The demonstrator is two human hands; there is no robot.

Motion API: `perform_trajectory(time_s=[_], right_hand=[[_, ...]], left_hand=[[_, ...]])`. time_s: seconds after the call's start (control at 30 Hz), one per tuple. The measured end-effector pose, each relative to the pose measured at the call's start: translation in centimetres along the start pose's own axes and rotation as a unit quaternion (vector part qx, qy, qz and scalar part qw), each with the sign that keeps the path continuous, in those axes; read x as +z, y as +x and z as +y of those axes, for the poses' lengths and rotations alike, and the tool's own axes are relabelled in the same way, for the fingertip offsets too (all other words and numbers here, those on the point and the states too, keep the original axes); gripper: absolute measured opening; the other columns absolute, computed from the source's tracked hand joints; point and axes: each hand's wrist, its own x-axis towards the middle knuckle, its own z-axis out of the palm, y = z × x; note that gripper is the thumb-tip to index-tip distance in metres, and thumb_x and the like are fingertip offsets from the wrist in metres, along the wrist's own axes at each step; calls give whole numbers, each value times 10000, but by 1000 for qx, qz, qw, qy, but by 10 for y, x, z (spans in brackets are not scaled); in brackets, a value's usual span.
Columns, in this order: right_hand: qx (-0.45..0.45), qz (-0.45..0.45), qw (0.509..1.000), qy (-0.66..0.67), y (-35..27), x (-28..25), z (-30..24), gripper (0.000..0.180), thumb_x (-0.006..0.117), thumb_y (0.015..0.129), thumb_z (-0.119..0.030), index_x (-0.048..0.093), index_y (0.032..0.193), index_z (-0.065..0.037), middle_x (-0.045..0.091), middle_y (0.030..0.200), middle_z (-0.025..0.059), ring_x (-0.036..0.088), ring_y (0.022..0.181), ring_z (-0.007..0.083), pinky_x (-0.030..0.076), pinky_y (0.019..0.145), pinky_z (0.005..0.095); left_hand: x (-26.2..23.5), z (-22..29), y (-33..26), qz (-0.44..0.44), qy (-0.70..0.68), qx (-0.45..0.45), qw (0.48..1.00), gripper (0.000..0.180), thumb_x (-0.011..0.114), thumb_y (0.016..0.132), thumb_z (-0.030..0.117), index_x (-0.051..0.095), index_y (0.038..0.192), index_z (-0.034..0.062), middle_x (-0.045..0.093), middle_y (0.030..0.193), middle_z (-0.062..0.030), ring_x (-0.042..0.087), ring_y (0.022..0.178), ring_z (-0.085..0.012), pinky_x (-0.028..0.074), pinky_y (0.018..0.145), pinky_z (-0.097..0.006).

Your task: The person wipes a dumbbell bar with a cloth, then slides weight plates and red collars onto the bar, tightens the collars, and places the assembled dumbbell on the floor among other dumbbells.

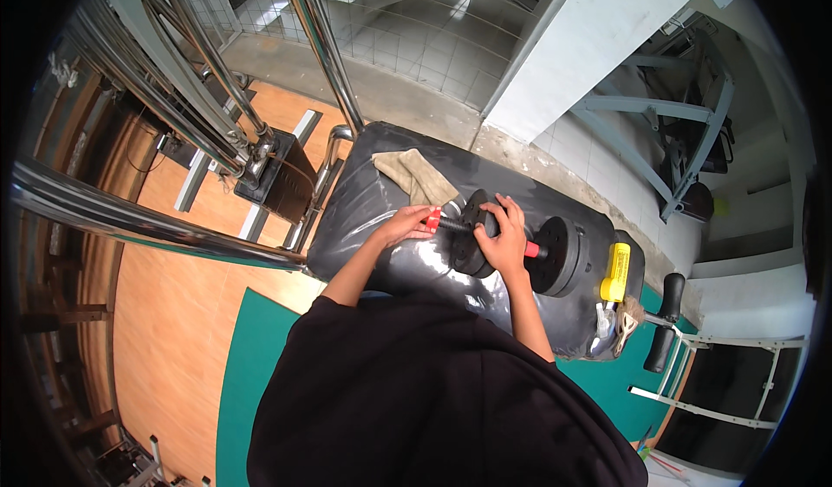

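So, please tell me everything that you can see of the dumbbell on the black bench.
The dumbbell lies on its side across the black padded bench. It has a dark threaded bar with red parts at the grip ends, and round black plates: some near the middle, one larger stack toward the right end. The plates look like matte rubber or coated metal. The left hand holds the bar's left end by the red piece; the right hand lies over the middle plate. A yellow tool rests beside it, apart.

A black padded bench (381, 201) carried a dumbbell (511, 244); beside the dumbbell lay a tan cloth (414, 175) and yellow tool (616, 272)
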Motion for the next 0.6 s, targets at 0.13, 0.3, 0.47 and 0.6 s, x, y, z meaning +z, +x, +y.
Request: perform_trajectory(time_s=[0.13, 0.3, 0.47, 0.6], right_hand=[[-3, -4, 1000, -3, -1, 1, 2, 339, 660, 665, -137, 628, 1002, -122, 528, 1217, 143, 448, 1184, 355, 391, 972, 421], [-8, -8, 1000, 1, 0, 2, 5, 340, 666, 667, -169, 635, 1004, -137, 518, 1230, 145, 430, 1202, 360, 390, 971, 426], [-5, -9, 1000, 4, 0, 1, 4, 337, 666, 669, -169, 634, 1003, -139, 520, 1226, 143, 433, 1199, 359, 394, 966, 426], [-7, -7, 1000, 1, -1, 1, 2, 337, 669, 667, -173, 632, 1001, -146, 521, 1226, 135, 434, 1199, 355, 402, 957, 427]], left_hand=[[0, 0, -8, 6, 115, 109, 987, 275, 598, 880, 164, 585, 1140, 76, 545, 1182, -56, 596, 942, -143, 505, 823, -297], [13, -12, -34, 26, 513, 332, 792, 323, 679, 714, 80, 635, 1034, 85, 450, 1297, -128, 487, 1176, -272, 419, 937, -367], [34, 12, -53, 155, 485, 306, 804, 420, 658, 689, 112, 560, 1097, 119, 577, 1018, -134, 563, 974, -303, 448, 827, -375], [50, 31, -72, 101, 588, 133, 791, 474, 677, 724, 240, 487, 1134, 98, 609, 725, -73, 615, 741, -288, 472, 678, -410]])
